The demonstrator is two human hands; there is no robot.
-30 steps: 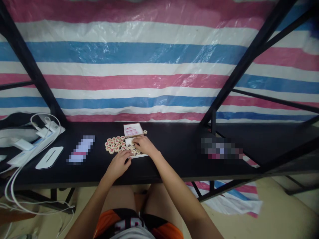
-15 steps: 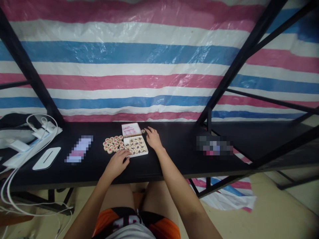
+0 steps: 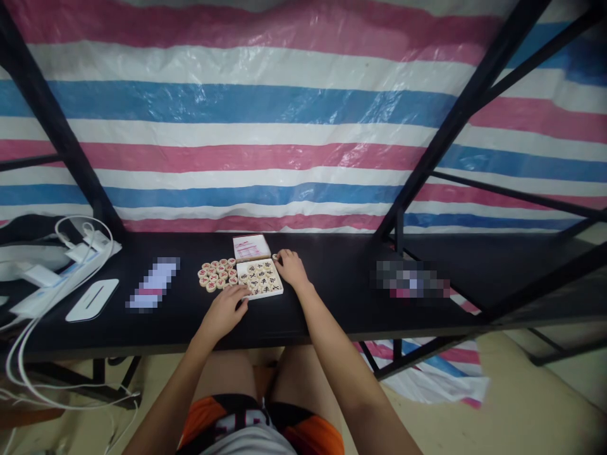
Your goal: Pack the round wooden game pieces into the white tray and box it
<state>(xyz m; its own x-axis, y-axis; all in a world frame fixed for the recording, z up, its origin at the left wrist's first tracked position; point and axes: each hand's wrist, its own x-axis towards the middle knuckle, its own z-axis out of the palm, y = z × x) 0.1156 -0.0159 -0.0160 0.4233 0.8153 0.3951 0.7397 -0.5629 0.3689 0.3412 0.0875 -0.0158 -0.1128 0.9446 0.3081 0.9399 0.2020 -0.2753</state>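
A white box (image 3: pixel 263 293) full of round Chinese chess pieces with dark characters lies on the black table. My left hand (image 3: pixel 226 308) rests at its near left corner, fingers curled over the rim and thumb against the near side. Just beyond the box's far right corner, my right hand (image 3: pixel 291 266) pinches a single chess piece (image 3: pixel 275 256) on the tabletop, its fingers partly covering it. Pieces with red characters (image 3: pixel 212 278) sit grouped left of the box, some hidden behind my left hand. The box lid (image 3: pixel 251 245), with red print inside, lies against the far side.
A blurred-out phone-like item (image 3: pixel 154 284) and a white flat device (image 3: pixel 93 300) lie to the left. White cables and a power strip (image 3: pixel 71 278) crowd the far left. Another blurred item (image 3: pixel 410 279) sits at right, near the black metal frame (image 3: pixel 429 151). Striped sheeting (image 3: pixel 265 155) hangs behind.
My right hand's fingers have closed on the lone chess piece, which has shifted slightly toward me. My left hand stays at the box corner.
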